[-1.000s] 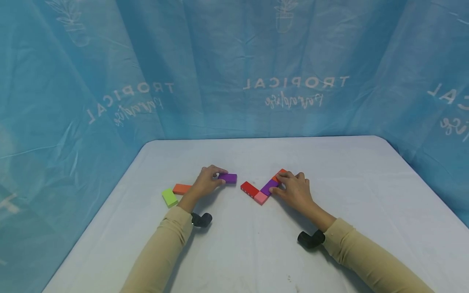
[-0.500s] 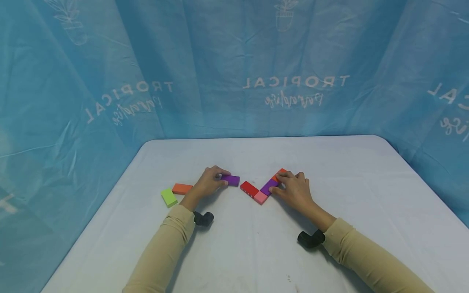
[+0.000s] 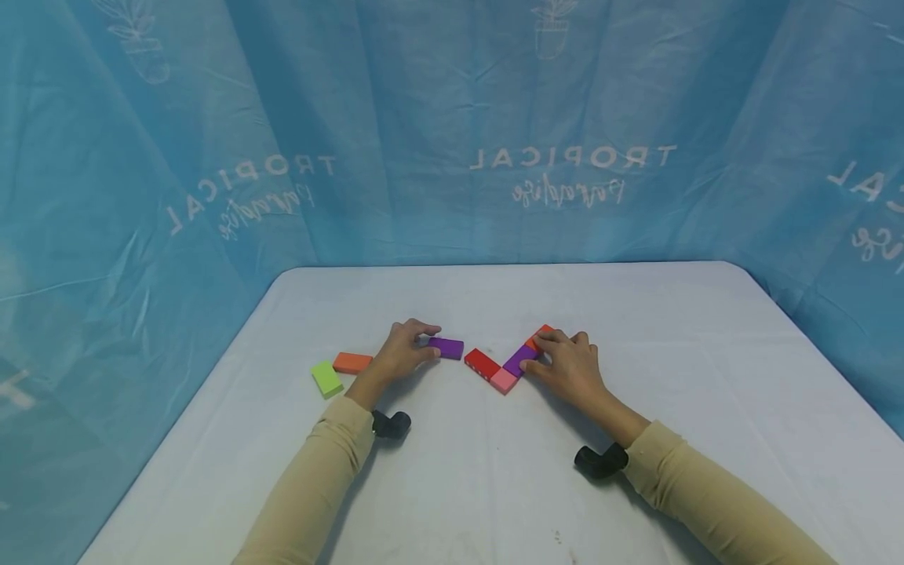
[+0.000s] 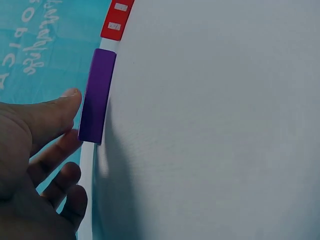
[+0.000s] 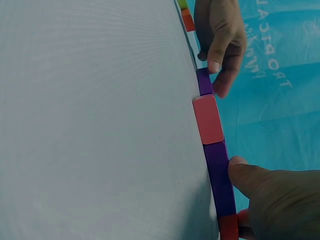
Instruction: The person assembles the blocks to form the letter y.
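Note:
My left hand (image 3: 406, 349) is beside a purple block (image 3: 446, 348) that lies on the table, thumb and index finger at its left end. In the left wrist view a thin gap shows between the thumb and this purple block (image 4: 97, 95). A red block (image 3: 482, 365) with white marks on its side sits just to the right, its end against a pink block (image 3: 504, 381). From the pink one a second purple block (image 3: 519, 360) and an orange-red block (image 3: 544, 333) run up to the right, forming a V. My right hand (image 3: 570, 369) pinches the second purple block, fingers partly covering the orange-red one.
On the left, an orange block (image 3: 352, 362) and a lime green block (image 3: 327, 380) lie close together behind the left wrist. The white table (image 3: 466, 486) ends at a blue printed curtain (image 3: 452, 220) at the back and sides.
The left hand has moved the purple block slightly right towards the red block, then its index finger has lifted a little off it. The right hand has stayed in place.

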{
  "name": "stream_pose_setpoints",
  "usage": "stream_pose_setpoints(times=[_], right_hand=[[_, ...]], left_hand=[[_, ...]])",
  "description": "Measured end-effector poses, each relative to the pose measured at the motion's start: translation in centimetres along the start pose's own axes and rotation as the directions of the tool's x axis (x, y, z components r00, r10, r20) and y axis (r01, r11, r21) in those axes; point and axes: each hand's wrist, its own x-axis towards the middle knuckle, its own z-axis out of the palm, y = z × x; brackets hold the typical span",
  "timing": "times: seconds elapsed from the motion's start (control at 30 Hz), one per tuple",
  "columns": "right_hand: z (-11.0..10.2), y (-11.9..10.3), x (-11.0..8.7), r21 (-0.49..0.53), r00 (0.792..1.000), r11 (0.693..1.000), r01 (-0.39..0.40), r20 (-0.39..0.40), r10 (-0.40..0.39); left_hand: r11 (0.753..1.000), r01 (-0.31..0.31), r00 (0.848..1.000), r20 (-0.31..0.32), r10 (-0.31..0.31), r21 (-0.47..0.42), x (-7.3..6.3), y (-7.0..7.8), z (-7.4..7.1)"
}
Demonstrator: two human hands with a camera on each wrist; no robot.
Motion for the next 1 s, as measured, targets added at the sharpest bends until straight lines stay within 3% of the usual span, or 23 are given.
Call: stream_pose_setpoints(times=[0.4,0.73,0.87,1.0], right_hand=[[0.2,0.1,0.1,0.006,1.000,1.000,-0.005,-0.011,0.005],[0.2,0.0,0.0,0.009,1.000,1.000,0.000,-0.009,0.000],[0.1,-0.1,0.0,0.013,1.000,1.000,0.001,-0.004,-0.001],[0.1,-0.1,0.0,0.016,1.000,1.000,0.001,-0.006,-0.001]], left_hand=[[0.997,0.071,0.991,-0.110,-0.070,0.004,-1.1,0.7,0.9],[0.988,0.156,0.952,-0.268,-0.149,0.004,-1.2,1.0,2.1],[0.980,0.197,0.935,-0.304,-0.182,0.020,-1.1,1.2,2.5],[0.978,0.205,0.930,-0.321,-0.181,0.040,-1.1,1.5,2.9]])
